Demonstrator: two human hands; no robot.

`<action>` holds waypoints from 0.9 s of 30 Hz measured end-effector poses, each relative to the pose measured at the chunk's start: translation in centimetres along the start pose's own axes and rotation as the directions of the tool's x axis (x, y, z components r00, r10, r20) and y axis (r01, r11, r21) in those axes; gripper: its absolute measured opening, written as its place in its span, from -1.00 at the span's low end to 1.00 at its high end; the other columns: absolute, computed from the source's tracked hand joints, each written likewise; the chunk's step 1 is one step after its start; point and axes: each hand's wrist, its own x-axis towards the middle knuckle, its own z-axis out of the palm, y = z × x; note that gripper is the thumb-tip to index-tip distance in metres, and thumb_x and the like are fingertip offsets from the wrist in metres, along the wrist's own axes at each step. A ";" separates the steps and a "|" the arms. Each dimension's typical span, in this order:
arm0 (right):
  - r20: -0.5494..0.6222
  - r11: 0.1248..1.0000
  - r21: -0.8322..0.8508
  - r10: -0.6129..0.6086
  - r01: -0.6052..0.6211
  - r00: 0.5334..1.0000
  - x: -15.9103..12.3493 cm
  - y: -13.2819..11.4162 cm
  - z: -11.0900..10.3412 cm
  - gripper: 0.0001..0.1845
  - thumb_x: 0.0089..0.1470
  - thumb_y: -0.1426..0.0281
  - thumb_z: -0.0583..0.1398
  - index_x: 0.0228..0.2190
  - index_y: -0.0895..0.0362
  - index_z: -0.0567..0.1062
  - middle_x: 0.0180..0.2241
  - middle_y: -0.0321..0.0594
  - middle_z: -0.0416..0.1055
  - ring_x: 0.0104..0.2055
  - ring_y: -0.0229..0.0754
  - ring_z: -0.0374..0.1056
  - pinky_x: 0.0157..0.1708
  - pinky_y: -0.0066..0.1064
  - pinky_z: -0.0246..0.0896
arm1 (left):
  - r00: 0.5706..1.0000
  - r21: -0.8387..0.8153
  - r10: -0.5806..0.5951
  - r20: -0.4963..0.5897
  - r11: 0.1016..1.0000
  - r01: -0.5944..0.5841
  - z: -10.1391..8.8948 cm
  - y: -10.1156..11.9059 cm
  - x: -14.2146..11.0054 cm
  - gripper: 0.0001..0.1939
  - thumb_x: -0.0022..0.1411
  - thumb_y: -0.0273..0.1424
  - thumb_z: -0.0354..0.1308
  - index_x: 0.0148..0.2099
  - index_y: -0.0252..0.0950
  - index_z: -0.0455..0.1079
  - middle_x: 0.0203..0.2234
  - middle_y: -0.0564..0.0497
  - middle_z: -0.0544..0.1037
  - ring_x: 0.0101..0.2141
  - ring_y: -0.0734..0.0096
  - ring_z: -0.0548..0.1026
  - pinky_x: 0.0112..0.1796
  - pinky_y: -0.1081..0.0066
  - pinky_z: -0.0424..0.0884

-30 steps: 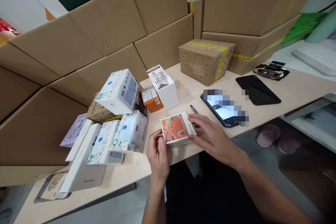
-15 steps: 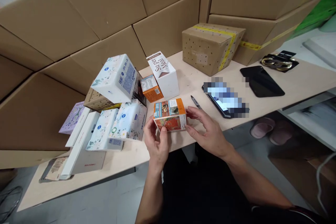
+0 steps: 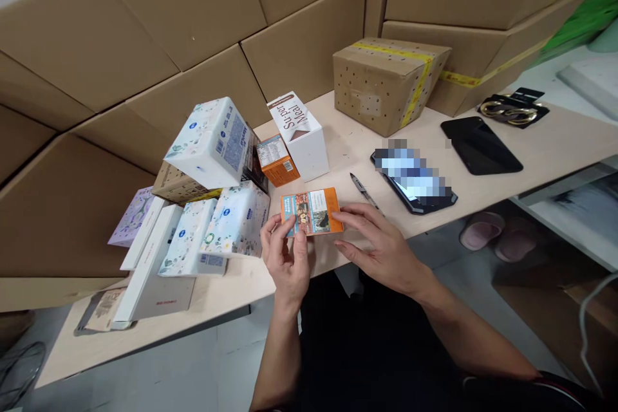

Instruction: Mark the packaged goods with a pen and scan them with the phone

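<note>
A small orange printed box is at the table's front edge, its picture-covered face turned up towards me. My left hand grips its left end, thumb at the near edge and fingers over the corner. My right hand lies at the other end, fingers apart, with fingertips touching the orange face and the thumb off its near corner. Just behind stand a second orange box and a tall white box lettered "Su-per Meal". A pen lies by my right fingers.
Packs of tissues and long white boxes crowd the left. A lit phone, a dark tablet-like slab and gold-coloured rings on black card lie right. Behind are a taped carton and stacked cardboard boxes.
The orange box has tipped so its near side no longer shows. My left fingers have come over its left end, and my right fingers have moved onto its face.
</note>
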 end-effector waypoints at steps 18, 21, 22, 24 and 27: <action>0.082 0.761 -0.609 0.341 -0.224 0.936 0.4 3.6 -0.9 -0.57 0.27 0.42 -0.01 0.09 0.09 0.46 -0.33 -0.05 0.29 -0.33 -0.04 0.31 -0.39 -0.19 0.35 | 0.978 0.196 0.198 0.069 0.958 -0.208 0.6 0.2 -0.7 -0.49 0.25 -0.16 0.23 0.20 -0.19 0.37 0.13 -0.19 0.22 0.18 -0.01 0.27 0.12 0.02 0.33; 0.081 0.846 -0.432 0.382 -0.313 0.920 0.9 4.1 -1.2 -0.60 0.26 0.42 0.01 0.00 0.07 0.53 -0.30 -0.07 0.30 -0.33 -0.07 0.34 -0.31 -0.15 0.38 | 0.959 0.321 0.242 0.150 0.905 -0.279 1.3 0.7 -0.7 -0.29 0.02 -0.03 0.40 0.18 -0.18 0.40 0.19 -0.23 0.09 0.22 -0.18 0.19 0.14 -0.07 0.30; 0.054 0.878 -0.328 0.385 -0.347 0.922 1.1 4.3 -1.4 -0.63 0.25 0.40 0.02 -0.04 0.06 0.55 -0.29 -0.09 0.32 -0.30 -0.08 0.36 -0.28 -0.15 0.39 | 0.956 0.336 0.238 0.169 0.898 -0.283 1.6 0.9 -0.6 -0.28 -0.01 -0.03 0.42 0.16 -0.17 0.41 0.18 -0.22 0.09 0.22 -0.19 0.19 0.14 -0.08 0.30; -0.024 0.905 -0.046 0.422 -0.423 0.906 1.2 4.6 -2.1 -0.69 0.25 0.34 0.05 -0.13 0.05 0.57 -0.31 -0.15 0.36 -0.29 -0.12 0.39 -0.26 -0.21 0.40 | 0.957 0.312 0.212 0.196 0.912 -0.266 1.8 1.1 -0.4 -0.36 0.02 -0.11 0.42 0.13 -0.17 0.41 0.16 -0.22 0.13 0.20 -0.15 0.22 0.13 -0.08 0.32; -0.074 0.768 0.427 0.556 -0.478 0.828 1.4 4.6 -3.2 -0.76 0.21 0.32 0.09 -0.25 0.04 0.56 -0.42 -0.25 0.42 -0.40 -0.20 0.39 -0.38 -0.31 0.36 | 0.949 0.176 0.213 0.231 0.950 -0.256 1.7 1.4 0.1 -0.54 0.14 -0.22 0.31 0.08 -0.19 0.42 0.11 -0.20 0.23 0.20 -0.07 0.26 0.18 -0.13 0.26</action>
